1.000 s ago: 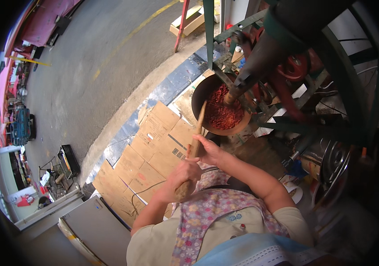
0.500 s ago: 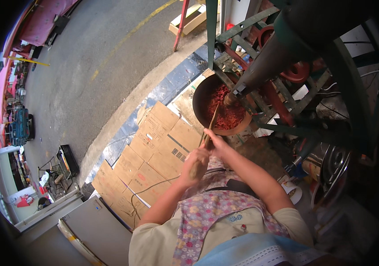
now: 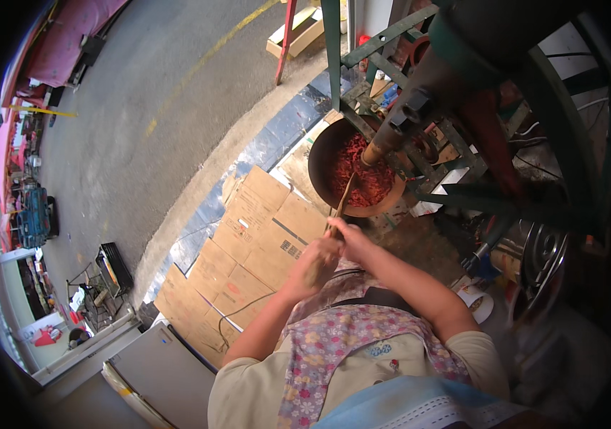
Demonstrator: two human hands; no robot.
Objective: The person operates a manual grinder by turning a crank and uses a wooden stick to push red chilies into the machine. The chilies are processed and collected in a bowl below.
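Note:
Both my hands grip a long wooden stick [image 3: 343,202]. My left hand [image 3: 314,263] is closed round its lower part, and my right hand [image 3: 350,239] holds it a little higher. The stick's upper end rests in red dried chilli pieces [image 3: 377,182] inside a round dark metal bowl [image 3: 323,157], beside the wooden end of a pestle [image 3: 372,152]. That pestle is fixed to a thick dark shaft [image 3: 448,75] with bolts, descending diagonally into the bowl from the upper right.
A green and red metal machine frame [image 3: 520,179] fills the right. Flattened cardboard [image 3: 248,229] lies left of the bowl, edged by blue sheeting [image 3: 269,121]. Beyond are a road [image 3: 126,164], a metal cart [image 3: 101,293] and a grey panel [image 3: 134,372]. A steel vessel [image 3: 538,264] stands lower right.
Over the last second my hands and the stick have moved rightward, bringing the stick's end from the bowl's left side toward the pestle. The shaft and red machine parts have shifted.

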